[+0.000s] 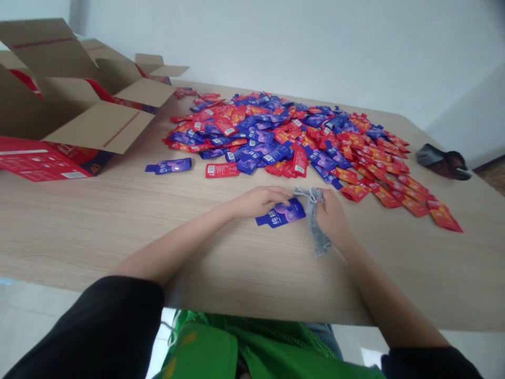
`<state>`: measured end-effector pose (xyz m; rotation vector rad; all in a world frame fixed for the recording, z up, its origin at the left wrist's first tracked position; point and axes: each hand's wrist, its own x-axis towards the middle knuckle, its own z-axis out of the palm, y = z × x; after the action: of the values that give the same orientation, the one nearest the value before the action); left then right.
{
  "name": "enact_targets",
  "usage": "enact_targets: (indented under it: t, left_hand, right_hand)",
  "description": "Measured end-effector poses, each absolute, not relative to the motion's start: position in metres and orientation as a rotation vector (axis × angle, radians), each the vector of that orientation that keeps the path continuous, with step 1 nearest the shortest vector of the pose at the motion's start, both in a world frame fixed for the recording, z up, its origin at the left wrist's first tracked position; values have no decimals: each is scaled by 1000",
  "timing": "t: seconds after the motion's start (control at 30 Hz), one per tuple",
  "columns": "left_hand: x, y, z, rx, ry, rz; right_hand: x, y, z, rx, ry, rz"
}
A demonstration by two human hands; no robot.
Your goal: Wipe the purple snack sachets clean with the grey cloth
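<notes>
Pinching a grey cloth (317,231) with white cord (312,192) in the right hand (331,215) over the table (236,268); touching a purple sachet (287,213), before the sachet heap (272,138), with the left hand (258,202), grip unclear.

Cartons on the left, a dark object on the right, a pale wall behind.
On the far left of the wood-grain desk (98,226), a red carton (35,160) stands open, flaps spread, one with a reddish stripe; a barcode (73,175) and "40" show on its near side. Beyond it, more open flaps (148,92) rise. Near the right edge lies the dark object (430,158), its kind unclear. The wall (295,47) is plain; pale floor (23,321) shows at near left.
</notes>
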<state>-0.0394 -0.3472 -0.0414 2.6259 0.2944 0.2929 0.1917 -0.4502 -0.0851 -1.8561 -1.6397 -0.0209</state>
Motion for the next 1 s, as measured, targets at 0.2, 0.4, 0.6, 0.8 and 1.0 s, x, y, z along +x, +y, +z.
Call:
enact_targets:
  t: [0.2,0.4,0.6,0.8,1.0]
  left_hand:
    - [6,-333,-64,2839,174,111]
    - [-40,-358,-68,3051,1104,127]
    - [-69,-377,-69,3075,1074,270]
    - [-54,-360,-98,2943,781,351]
    - [-74,-369,-101,2756,521,405]
  right_hand:
    - [198,-454,-76,-1855,-1423,35]
    - [210,-465,-83,-1840,-1343,153]
    - [199,-451,-79,-1834,-1411,184]
    - [192,-431,-64,-1822,-1509,148]
    - [196,-436,-55,-1798,-1478,114]
